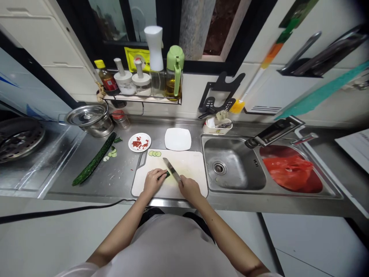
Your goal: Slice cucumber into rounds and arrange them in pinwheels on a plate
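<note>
My left hand (153,181) is closed on a short dark-green piece of cucumber (167,174) on the white cutting board (190,163); the fingers hide most of it. In my right hand (190,189) is a kitchen knife (172,169), gripped by the handle, its blade slanting up and left just right of the cucumber piece. Several thin cucumber slices (155,154) lie at the board's upper left. A long whole cucumber (94,163) rests on the steel counter to the left, beside some cucumber scraps (112,152).
Behind the board stand a small plate (147,143) with chopped red bits and a white square plate (178,139). A lidded steel pot (92,119) is at the left. To the right are the sink (235,184) and a red plastic bag (288,171) in a red basin.
</note>
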### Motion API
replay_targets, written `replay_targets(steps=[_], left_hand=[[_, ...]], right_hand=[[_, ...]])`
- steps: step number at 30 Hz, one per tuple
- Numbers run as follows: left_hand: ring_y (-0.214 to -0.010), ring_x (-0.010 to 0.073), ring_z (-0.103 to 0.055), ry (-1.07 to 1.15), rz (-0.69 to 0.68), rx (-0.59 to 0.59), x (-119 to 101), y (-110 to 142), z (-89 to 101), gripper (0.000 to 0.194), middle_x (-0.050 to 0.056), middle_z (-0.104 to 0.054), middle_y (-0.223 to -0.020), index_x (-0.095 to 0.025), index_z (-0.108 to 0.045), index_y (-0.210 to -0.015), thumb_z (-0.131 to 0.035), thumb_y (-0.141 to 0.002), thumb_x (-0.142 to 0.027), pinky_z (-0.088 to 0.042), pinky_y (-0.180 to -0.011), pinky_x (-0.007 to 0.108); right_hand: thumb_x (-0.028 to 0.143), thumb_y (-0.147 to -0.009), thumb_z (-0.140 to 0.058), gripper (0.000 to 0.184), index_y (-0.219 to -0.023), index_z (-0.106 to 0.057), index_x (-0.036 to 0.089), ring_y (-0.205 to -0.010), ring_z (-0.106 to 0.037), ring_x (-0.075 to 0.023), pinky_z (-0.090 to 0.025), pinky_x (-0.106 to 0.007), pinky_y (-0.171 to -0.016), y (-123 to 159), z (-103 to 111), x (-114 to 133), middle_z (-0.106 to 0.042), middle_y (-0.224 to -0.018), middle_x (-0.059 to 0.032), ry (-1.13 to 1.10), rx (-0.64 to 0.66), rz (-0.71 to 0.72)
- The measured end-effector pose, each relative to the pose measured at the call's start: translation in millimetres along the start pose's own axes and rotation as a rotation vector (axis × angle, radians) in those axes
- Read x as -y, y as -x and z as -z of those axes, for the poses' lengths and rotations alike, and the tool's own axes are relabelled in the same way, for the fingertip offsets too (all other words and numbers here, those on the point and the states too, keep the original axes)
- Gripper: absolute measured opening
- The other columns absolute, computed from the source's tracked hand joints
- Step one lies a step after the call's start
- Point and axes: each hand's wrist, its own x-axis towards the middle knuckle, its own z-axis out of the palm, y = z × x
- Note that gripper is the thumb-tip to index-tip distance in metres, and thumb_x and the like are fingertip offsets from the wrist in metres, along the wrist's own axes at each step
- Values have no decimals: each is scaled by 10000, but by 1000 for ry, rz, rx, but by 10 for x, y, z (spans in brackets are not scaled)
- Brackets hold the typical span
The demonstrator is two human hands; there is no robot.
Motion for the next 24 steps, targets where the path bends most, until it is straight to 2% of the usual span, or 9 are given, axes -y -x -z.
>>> replay_targets(steps=[24], left_hand=[[-894,176,-635,-83,-32,-3,-2,27,-36,259,58,-703,-975,-245,-705,-1051,-507,-924,-354,-459,-829,343]], right_hand=[[205,-946,-328,260,-1084,-543,159,-888,-655,-223,-444,-304,-732,15,12,129,-689,-935,-125,47,16,41]])
